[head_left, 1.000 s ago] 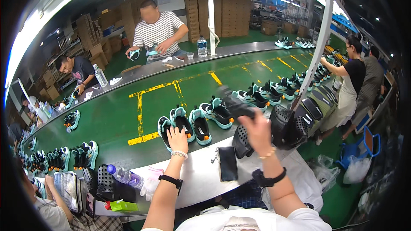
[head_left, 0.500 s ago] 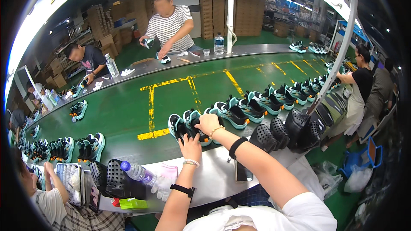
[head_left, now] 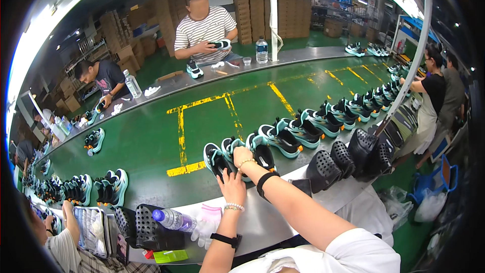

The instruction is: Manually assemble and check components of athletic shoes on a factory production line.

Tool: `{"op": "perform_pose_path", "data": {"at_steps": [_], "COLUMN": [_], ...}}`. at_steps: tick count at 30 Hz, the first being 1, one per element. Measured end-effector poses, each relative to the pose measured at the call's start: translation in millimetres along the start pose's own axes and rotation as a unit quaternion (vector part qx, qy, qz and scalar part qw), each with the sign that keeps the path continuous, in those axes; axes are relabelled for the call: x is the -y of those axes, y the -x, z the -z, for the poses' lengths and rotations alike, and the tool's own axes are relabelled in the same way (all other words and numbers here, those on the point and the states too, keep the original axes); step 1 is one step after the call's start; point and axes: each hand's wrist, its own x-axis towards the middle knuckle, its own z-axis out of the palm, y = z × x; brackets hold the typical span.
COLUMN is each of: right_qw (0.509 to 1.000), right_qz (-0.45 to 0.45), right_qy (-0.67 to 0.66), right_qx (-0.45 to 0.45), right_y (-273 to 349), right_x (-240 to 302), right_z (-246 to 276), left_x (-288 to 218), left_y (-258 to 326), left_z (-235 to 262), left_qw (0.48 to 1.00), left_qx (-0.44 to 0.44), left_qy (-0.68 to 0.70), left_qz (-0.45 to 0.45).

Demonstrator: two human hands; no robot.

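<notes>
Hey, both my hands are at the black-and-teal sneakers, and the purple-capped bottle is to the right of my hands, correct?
Not quite: the head view shows the purple-capped bottle to their left. Your left hand and right hand are at the black-and-teal sneakers.

Here's smooth green belting point(head_left: 151, 154) with a soft sheen, its yellow paint point(head_left: 184, 170) scuffed and flaking, and along it the shoes point(head_left: 281, 138), dark fabric-looking uppers over smooth mint soles! Nearer in, it's bare metal on the worktop point(head_left: 268, 217), silvery and gleaming, with matt black, rubbery-looking perforated clogs point(head_left: 324, 172), a shiny clear plastic bottle point(head_left: 175, 220) and soft knitted cloth gloves point(head_left: 206, 226), while behind, matt brown cardboard point(head_left: 294, 7) stacks up!
</notes>
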Motion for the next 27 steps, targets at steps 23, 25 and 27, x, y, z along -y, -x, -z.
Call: {"op": "perform_pose_path", "data": {"at_steps": [23,25,27], "right_qw": [0.956,0.954,0.955], "right_qz": [0.23,0.241,0.254], "right_qy": [-0.178,-0.175,-0.155], "right_qx": [-0.028,-0.023,0.017], "right_y": [99.9,99.0,103.0], "right_x": [-55.0,-60.0,-63.1], "right_z": [23.8,20.0,20.3], "left_x": [22.2,16.4,15.6], "left_y": [-108.3,-107.8,-105.6], "left_z": [-19.9,-29.3,-29.2], "left_qw": [0.963,0.965,0.97], "left_qx": [0.088,0.081,0.09], "left_qy": [0.227,0.205,0.165], "left_qz": [0.118,0.14,0.151]}}
